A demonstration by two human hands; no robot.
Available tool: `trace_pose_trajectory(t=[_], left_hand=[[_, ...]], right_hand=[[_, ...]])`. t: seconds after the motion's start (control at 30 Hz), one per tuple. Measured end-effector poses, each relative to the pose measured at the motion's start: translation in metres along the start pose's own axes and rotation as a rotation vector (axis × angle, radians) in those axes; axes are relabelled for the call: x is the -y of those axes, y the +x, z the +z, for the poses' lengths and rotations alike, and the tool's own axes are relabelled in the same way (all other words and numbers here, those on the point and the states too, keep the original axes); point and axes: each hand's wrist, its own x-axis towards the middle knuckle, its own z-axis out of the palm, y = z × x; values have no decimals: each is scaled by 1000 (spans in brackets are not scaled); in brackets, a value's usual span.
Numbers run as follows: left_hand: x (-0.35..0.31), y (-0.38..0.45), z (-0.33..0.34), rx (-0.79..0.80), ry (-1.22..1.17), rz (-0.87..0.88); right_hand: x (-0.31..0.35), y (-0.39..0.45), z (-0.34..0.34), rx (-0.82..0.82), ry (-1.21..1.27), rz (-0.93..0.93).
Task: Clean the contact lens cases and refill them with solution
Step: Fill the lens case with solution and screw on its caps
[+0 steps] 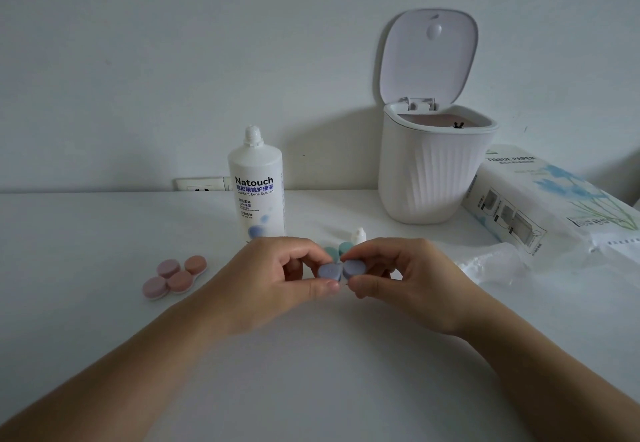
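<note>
The green lens case (337, 251) just behind the purple lens case (341, 270) shows only two cap tops; the rest is hidden by the left hand (277, 275) and right hand (403, 275). The small white cap (359, 235) behind it is covered at its base. The tissue pack (554, 195), right of the purple case, runs off the picture's right edge. The wall socket (202, 184) is partly behind the solution bottle (256, 185). The bin's (433, 171) dark contents are too small to identify.
</note>
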Motion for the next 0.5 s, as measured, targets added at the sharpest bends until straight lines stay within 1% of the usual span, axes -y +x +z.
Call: trace_pose_trajectory(t=[0.1,0.17,0.23,0.4,0.5], left_hand=[[0,-1,-1,60,-10,-6],[1,-1,0,68,-24,-3],[1,-1,3,36,-38,-6],[4,2,8,-113,-41,31],[6,1,5,-101,-21,38]], right_hand=[[0,0,0,10,1,-9],[-1,0,-1,1,4,-3],[-2,0,-1,-13,18,6],[-3,1,1,-16,60,16],[-2,1,2,-6,50,13]])
